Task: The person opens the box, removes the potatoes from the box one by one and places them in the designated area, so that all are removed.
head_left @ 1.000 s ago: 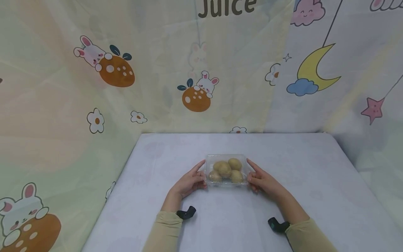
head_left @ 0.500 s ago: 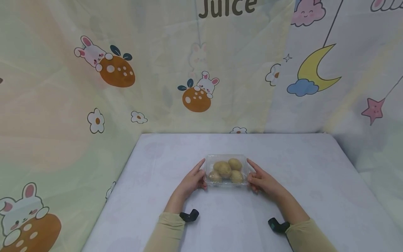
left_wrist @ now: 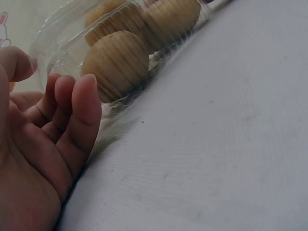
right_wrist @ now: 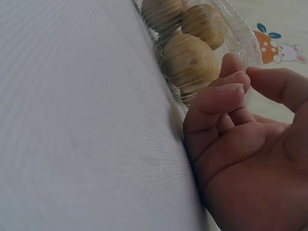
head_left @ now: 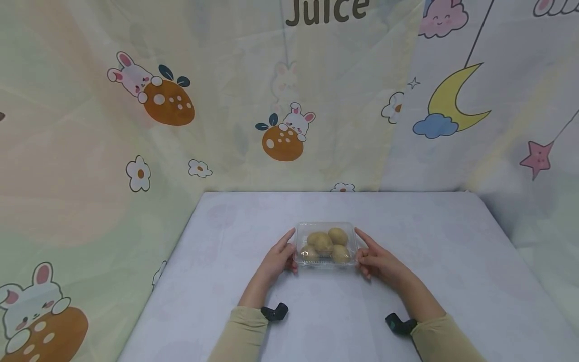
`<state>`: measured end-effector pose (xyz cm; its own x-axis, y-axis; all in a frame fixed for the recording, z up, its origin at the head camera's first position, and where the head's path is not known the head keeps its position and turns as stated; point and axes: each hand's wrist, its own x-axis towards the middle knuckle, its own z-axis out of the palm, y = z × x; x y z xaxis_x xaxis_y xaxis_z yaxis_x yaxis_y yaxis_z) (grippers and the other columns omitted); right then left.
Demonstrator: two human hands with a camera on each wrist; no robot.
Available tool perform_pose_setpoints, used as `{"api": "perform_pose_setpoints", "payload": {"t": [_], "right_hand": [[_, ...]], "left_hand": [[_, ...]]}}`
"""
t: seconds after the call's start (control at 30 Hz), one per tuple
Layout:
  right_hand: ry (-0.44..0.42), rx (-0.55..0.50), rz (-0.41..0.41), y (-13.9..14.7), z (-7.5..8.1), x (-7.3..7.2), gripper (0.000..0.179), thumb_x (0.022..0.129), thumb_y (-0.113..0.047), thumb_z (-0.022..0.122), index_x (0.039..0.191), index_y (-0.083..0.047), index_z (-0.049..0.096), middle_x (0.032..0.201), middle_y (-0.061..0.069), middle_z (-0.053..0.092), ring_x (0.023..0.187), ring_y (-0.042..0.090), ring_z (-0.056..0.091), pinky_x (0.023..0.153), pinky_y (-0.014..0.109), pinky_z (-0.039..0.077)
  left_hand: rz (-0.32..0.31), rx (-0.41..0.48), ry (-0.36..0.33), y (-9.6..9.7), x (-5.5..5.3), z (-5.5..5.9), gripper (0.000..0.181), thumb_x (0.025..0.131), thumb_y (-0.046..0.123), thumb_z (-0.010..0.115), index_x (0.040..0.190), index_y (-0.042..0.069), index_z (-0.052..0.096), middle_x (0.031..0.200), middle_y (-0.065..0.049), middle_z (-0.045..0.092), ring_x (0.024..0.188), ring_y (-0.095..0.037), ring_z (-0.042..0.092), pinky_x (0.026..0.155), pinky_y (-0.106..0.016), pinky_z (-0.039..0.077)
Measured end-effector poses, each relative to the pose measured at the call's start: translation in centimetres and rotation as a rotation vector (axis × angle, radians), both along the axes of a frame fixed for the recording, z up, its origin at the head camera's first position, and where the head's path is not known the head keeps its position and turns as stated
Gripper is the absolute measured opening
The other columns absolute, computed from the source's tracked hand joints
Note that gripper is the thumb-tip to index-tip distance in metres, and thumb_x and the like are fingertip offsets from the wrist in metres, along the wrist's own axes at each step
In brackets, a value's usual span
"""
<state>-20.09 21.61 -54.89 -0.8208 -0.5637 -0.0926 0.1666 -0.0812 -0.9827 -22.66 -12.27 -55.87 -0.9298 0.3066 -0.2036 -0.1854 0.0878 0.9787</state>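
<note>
A clear plastic clamshell box [head_left: 326,225] with its lid down sits on the white table, holding several tan, rounded potatoes [head_left: 338,236]. At its left end my left hand [head_left: 277,259] grips the side, index finger stretched toward the far corner. My right hand [head_left: 382,261] mirrors this at the opposite end. In the left wrist view, the bent fingers [left_wrist: 85,103] and the thumb sit at the box's edge beside a potato [left_wrist: 115,65]. The right wrist view has the thumb and curled fingers [right_wrist: 216,103] meeting at the rim, close to another potato [right_wrist: 190,62].
White cloth covers the table [head_left: 226,216]. Behind and beside it hangs a printed curtain [head_left: 235,75] with rabbits, flowers and a moon. Black wrist mounts [head_left: 400,324] stick out from both tan sleeves [head_left: 239,332].
My left wrist and forearm have swung slightly to the right, while the fingers stay at the box. The box, the potatoes and my right hand look the same.
</note>
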Motion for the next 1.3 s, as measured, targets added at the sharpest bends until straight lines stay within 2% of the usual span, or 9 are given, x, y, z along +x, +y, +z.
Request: {"api": "perform_pose_setpoints", "payload": {"t": [0.23, 0.5, 0.7, 1.17, 1.3], "right_hand": [[-0.002, 0.015, 0.019, -0.11, 0.22, -0.11, 0.089, 0.098, -0.006, 0.054, 0.159, -0.025, -0.008, 0.085, -0.001, 0.057, 0.062, 0.010, 0.054, 0.056, 0.022, 0.051], [0.024, 0.027, 0.028, -0.11, -0.03, -0.35, 0.089, 0.098, -0.006, 0.055, 0.159, -0.026, -0.007, 0.084, -0.003, 0.056, 0.063, 0.008, 0.051, 0.056, 0.020, 0.049], [0.057, 0.019, 0.024, -0.43, -0.06, -0.35, 0.090, 0.098, -0.004, 0.054, 0.159, -0.025, -0.008, 0.083, -0.004, 0.053, 0.063, 0.008, 0.050, 0.056, 0.020, 0.048], [0.014, 0.039, -0.001, -0.43, -0.07, -0.32, 0.090, 0.097, -0.001, 0.053, 0.159, -0.028, -0.006, 0.083, -0.003, 0.053, 0.064, 0.010, 0.051, 0.059, 0.024, 0.051], [0.026, 0.106, -0.028, -0.12, 0.07, -0.26, 0.087, 0.097, -0.005, 0.055, 0.159, -0.028, -0.002, 0.088, 0.000, 0.055, 0.066, 0.012, 0.053, 0.060, 0.026, 0.053]], "left_hand": [[0.045, -0.046, 0.032, 0.32, 0.25, 0.30, 0.054, 0.100, 0.030, 0.049, 0.151, 0.039, 0.036, 0.078, -0.003, 0.056, 0.061, -0.017, 0.061, 0.061, -0.036, 0.060], [0.056, -0.064, 0.067, 0.27, 0.31, 0.29, 0.055, 0.100, 0.028, 0.050, 0.152, 0.036, 0.036, 0.077, -0.003, 0.055, 0.061, -0.017, 0.060, 0.060, -0.035, 0.060], [0.067, -0.112, 0.105, 0.28, 0.23, 0.24, 0.057, 0.098, 0.027, 0.052, 0.152, 0.035, 0.036, 0.078, -0.002, 0.055, 0.059, -0.017, 0.060, 0.059, -0.033, 0.057], [0.074, -0.123, 0.092, 0.22, 0.13, 0.10, 0.056, 0.099, 0.026, 0.051, 0.152, 0.037, 0.037, 0.077, -0.003, 0.056, 0.061, -0.017, 0.060, 0.060, -0.033, 0.057], [0.064, -0.107, 0.085, 0.34, 0.03, -0.14, 0.056, 0.098, 0.026, 0.052, 0.151, 0.037, 0.037, 0.078, -0.003, 0.057, 0.061, -0.018, 0.060, 0.060, -0.034, 0.057]]}}
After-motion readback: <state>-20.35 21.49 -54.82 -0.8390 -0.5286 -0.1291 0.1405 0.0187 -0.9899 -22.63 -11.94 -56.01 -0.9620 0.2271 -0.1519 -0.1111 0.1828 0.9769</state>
